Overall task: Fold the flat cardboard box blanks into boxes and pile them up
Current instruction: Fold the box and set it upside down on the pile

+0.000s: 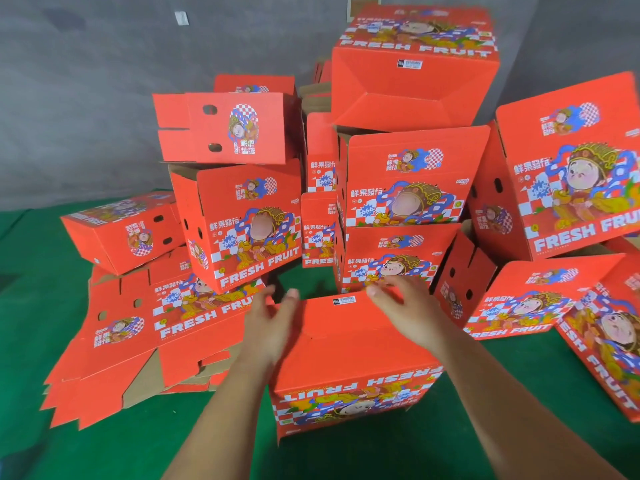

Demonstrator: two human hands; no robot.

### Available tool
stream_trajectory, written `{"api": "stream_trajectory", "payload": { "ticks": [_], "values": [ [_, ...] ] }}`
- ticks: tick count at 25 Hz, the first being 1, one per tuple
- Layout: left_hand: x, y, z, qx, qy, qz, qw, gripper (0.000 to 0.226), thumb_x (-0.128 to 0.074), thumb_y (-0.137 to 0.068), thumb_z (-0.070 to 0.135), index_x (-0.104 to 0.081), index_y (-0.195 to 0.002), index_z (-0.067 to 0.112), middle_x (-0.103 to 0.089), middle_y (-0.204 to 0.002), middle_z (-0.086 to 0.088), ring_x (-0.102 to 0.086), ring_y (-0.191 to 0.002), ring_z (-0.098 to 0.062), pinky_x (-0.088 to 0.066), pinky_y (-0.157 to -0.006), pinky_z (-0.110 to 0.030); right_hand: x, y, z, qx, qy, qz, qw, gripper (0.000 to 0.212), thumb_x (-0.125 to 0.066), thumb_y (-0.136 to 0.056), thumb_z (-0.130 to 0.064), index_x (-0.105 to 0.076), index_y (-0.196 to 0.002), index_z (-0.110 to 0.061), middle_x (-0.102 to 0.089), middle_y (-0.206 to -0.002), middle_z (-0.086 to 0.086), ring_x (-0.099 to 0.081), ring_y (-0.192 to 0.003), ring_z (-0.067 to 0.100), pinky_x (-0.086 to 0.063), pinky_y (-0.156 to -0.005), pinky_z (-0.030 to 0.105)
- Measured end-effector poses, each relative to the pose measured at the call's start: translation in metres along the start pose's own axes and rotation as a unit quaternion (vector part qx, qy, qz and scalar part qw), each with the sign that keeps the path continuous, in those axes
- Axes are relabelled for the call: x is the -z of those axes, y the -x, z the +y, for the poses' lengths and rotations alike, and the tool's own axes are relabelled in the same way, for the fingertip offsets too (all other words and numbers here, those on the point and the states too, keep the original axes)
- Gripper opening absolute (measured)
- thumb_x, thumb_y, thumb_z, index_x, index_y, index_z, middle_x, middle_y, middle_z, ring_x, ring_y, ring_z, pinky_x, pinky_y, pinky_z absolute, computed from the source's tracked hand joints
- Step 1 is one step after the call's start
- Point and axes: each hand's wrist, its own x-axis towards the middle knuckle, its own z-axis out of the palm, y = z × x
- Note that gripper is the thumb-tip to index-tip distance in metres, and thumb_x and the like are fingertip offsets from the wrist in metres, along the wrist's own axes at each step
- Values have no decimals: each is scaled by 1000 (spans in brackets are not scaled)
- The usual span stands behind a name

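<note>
Head view: one wide look down at both hands and the work in front.
Folded box: a red fruit box is seen bottom-up on the green counter, its print inverted toward the camera and a barcode label at its far edge.
Left hand: the left hand is laid against the box's left top edge, fingers straight and together, nothing gripped.
Right hand: the right hand is placed over the far right top edge, fingers spread and relaxed, nothing clasped; whether it presses down cannot be told.
Flat blanks: a stack of unfolded blanks is spread on the counter just left of the box.
Pile: finished boxes are heaped behind, several tilted, the topmost one resting askew.
Step judged: the bottom flaps appear closed, so lifting onto the pile is likely next.
Risk: the leaning heap could be toppled if another box is set on unevenly.
Risk: the bottom flaps could spring open if lifted before being locked.
</note>
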Motion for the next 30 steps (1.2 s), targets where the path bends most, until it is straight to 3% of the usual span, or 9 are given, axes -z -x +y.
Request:
{"api": "stream_trajectory", "payload": {
  "ticks": [2,5,7,9,12,16,23,27,30],
  "values": [
    [-2,6,2,108,149,-30,982,75,-38,-95,79,-57,-143,25,-73,-125,-12,-71,-113,-30,-58,-97,-46,3,2,0,-25,-75,51,996,76,-49,-88,-76,-58,-140,-21,-59,-135,11,-60,-121,28,-45,-103,40],
    [-5,22,18,111,174,-32,978,67,-50,-90,68,-57,-142,26,-62,-136,-23,-63,-122,-44,-44,-108,-58,6,17,2,-36,-86,105,990,62,-53,-93,-68,-54,-141,-29,-59,-136,0,-56,-127,24,-42,-101,40],
    [-5,29,25,65,236,0,970,31,-58,-81,41,-66,-109,31,-65,-95,-19,-67,-79,-30,-49,-81,-41,17,24,10,-47,-158,170,971,61,-52,-84,-71,-66,-125,-28,-67,-118,-8,-62,-110,17,-46,-91,38],
    [-3,28,21,22,335,12,942,29,-51,-80,12,-56,-95,36,-57,-73,0,-56,-61,-18,-43,-58,-30,33,25,27,-120,-301,243,914,51,-55,-79,-66,-73,-100,-24,-72,-108,-1,-62,-92,15,-48,-80,36],
    [-12,37,21,-41,443,-33,895,49,-46,-89,-7,-49,-121,30,-66,-103,2,-73,-89,-20,-59,-68,-31,36,32,49,-259,-481,125,828,32,-75,-84,-47,-74,-97,-18,-77,-106,7,-71,-87,24,-57,-83,41],
    [-21,39,4,77,273,-109,953,68,-77,-89,33,-45,-148,30,-77,-114,-9,-76,-97,-28,-61,-83,-49,4,43,73,-187,-451,69,870,26,-72,-95,-40,-82,-96,-16,-80,-101,8,-76,-84,22,-60,-81,39],
    [11,29,-24,-58,231,-116,964,68,-66,-98,9,-41,-156,35,-63,-144,-1,-64,-126,-32,-56,-99,-54,-4,50,83,-98,-384,8,918,18,-68,-97,-18,-71,-115,-23,-79,-108,4,-77,-94,23,-55,-87,40],
    [31,31,-20,-117,229,-147,955,72,-65,-96,8,-40,-155,42,-61,-147,-2,-66,-124,-32,-60,-88,-49,-4,56,58,-104,-303,102,942,23,-68,-92,-46,-71,-104,-28,-79,-94,-4,-75,-88,18,-59,-87,44],
    [42,34,-7,-190,225,-140,946,71,-64,-98,8,-41,-153,47,-59,-149,0,-66,-124,-31,-60,-88,-53,10,61,26,-7,-291,157,944,42,-60,-80,-63,-74,-103,-31,-78,-87,-15,-73,-76,1,-53,-64,17]
  ]
}}
